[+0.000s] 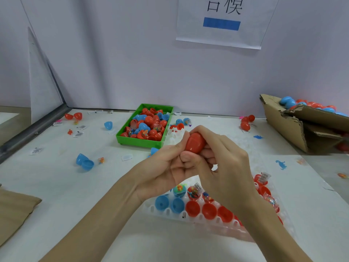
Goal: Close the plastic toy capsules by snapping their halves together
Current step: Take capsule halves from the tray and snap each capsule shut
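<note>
Progress is partial: one red capsule (195,142) is held above the white tray (190,218), left hand (170,167) and right hand (222,161) both gripping it, halves apparently joined. Its long axis tilts, upper end pointing far and right. Open red and blue halves remain in the tray near the person; loose halves fill the green bin (123,134) farther off on the counter (56,186).

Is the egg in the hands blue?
No, the capsule gripped between the left hand and right hand is red.
</note>
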Motion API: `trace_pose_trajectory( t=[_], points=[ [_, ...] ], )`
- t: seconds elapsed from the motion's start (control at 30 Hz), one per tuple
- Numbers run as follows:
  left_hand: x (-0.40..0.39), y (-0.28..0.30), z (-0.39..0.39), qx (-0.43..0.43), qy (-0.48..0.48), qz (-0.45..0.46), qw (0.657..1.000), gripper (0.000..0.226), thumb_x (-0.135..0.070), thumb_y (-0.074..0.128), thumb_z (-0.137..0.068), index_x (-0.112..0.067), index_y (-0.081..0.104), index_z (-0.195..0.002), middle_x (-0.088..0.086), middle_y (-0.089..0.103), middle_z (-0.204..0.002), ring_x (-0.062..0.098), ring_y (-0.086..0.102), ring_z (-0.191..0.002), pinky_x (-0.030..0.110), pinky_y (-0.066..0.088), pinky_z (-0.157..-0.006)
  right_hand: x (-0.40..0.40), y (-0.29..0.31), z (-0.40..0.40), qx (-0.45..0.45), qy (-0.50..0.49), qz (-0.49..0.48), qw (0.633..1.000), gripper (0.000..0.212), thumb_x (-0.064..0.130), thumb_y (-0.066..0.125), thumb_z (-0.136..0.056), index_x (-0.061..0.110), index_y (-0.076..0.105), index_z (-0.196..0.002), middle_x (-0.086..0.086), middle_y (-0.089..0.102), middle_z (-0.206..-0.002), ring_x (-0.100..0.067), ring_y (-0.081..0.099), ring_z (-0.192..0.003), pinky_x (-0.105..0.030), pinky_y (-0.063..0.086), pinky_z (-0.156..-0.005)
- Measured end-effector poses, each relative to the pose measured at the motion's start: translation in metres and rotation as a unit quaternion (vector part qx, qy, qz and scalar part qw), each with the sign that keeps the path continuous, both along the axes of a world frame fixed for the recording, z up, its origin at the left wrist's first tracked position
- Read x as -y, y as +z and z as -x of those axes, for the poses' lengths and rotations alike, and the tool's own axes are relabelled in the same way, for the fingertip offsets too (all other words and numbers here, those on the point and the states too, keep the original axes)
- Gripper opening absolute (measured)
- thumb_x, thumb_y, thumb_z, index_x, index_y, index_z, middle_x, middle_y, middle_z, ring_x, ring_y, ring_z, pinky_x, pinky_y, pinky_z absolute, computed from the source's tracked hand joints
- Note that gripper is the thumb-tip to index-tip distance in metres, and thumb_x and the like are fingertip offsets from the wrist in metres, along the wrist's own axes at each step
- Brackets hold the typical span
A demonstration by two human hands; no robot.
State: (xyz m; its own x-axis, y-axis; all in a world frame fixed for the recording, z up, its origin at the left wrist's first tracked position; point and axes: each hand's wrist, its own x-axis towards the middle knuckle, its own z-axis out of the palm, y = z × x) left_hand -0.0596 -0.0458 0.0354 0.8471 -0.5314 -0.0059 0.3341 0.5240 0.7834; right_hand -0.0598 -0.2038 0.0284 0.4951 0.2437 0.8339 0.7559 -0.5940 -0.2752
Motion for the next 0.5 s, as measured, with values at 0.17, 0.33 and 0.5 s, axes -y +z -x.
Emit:
trace_pose_trajectory(
  t=[0.17,0.33,0.5],
  points=[
    [0.001,-0.002,-0.002,-0.026,-0.004,0.007,1.0,0.045,-0.042,0.056,-0.101,-0.007,0.077,-0.121,0.016,0.076,-0.117,0.024,0.072,-0.115,0.034,0.056,-0.1,0.006,0.0,-0.005,-0.044,-0.001,0.004,0.999,0.041,0.039,0.06,-0.097,0.008,0.069,-0.122,0.003,0.071,-0.092,-0.015,0.062,-0.079,-0.031,0.055,-0.076],
    [-0.003,-0.002,-0.01,0.017,0.046,-0.061,0.997,0.062,-0.046,0.064,-0.099,0.006,0.065,-0.132,0.03,0.07,-0.122,0.039,0.069,-0.118,0.041,0.056,-0.102,0.01,-0.002,-0.01,-0.052,-0.012,0.037,0.998,0.052,0.045,0.057,-0.096,0.01,0.064,-0.134,0.001,0.073,-0.109,-0.011,0.064,-0.094,-0.029,0.055,-0.089],
    [-0.005,-0.003,-0.01,0.061,0.051,-0.09,0.993,0.044,-0.034,0.059,-0.103,0.002,0.071,-0.125,0.029,0.068,-0.127,0.042,0.065,-0.124,0.039,0.056,-0.102,0.006,-0.003,-0.01,-0.082,0.029,0.024,0.996,0.064,0.04,0.064,-0.095,0.008,0.05,-0.149,-0.004,0.07,-0.123,-0.017,0.067,-0.106,-0.034,0.057,-0.094]
  ],
)
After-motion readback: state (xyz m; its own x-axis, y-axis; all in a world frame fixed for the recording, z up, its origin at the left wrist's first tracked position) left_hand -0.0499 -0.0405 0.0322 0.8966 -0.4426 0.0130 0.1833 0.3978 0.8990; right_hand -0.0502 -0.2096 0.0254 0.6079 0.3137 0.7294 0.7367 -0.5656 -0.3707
